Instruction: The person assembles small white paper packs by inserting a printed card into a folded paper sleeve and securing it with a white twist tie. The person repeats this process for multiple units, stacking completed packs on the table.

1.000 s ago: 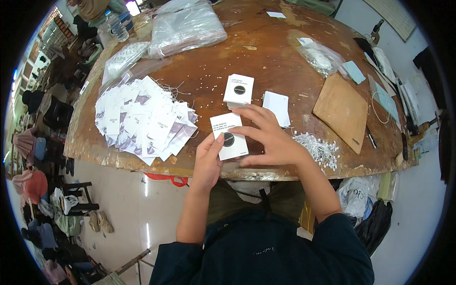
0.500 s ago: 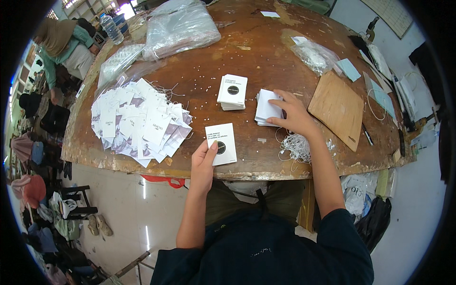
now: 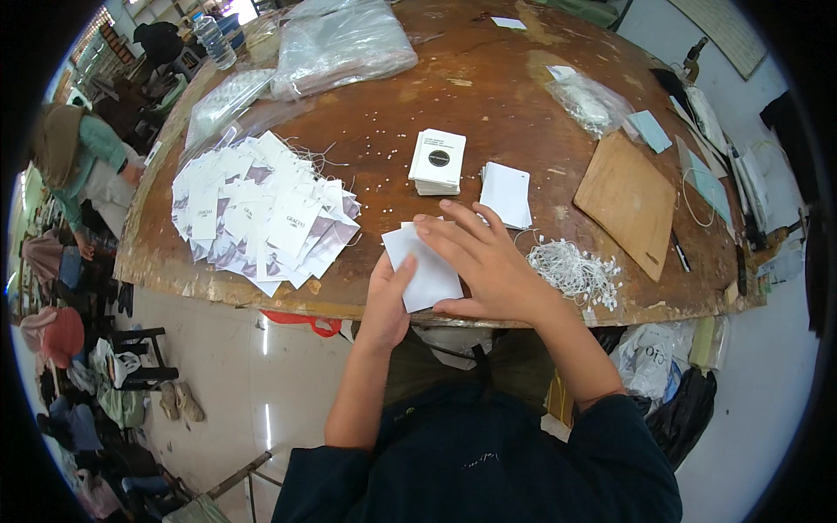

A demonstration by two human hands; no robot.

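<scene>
A blank white card (image 3: pixel 417 272) is in my left hand (image 3: pixel 384 301), with the thumb pressed on its face near the left side. My right hand (image 3: pixel 497 275) reaches over the same card from the right. Its fingertips are by the top edge and its thumb is at the lower right corner. Whether a second card lies underneath is hidden. Beyond my hands stand a stack of printed cards with a black round mark (image 3: pixel 436 157) and a stack of plain white cards (image 3: pixel 506 193).
Left lies a heap of strung paper tags (image 3: pixel 261 218). On the right are a bundle of white strings (image 3: pixel 575 270), a wooden board (image 3: pixel 626 205) and a pen (image 3: pixel 680 253). Clear plastic bags (image 3: pixel 344 52) and a water bottle (image 3: pixel 214 42) sit far left; a person (image 3: pixel 96 166) is beyond the table.
My right hand has come from the plain stack to the left hand. The printed face in my left hand has given way to a blank white one. The person at left has shifted.
</scene>
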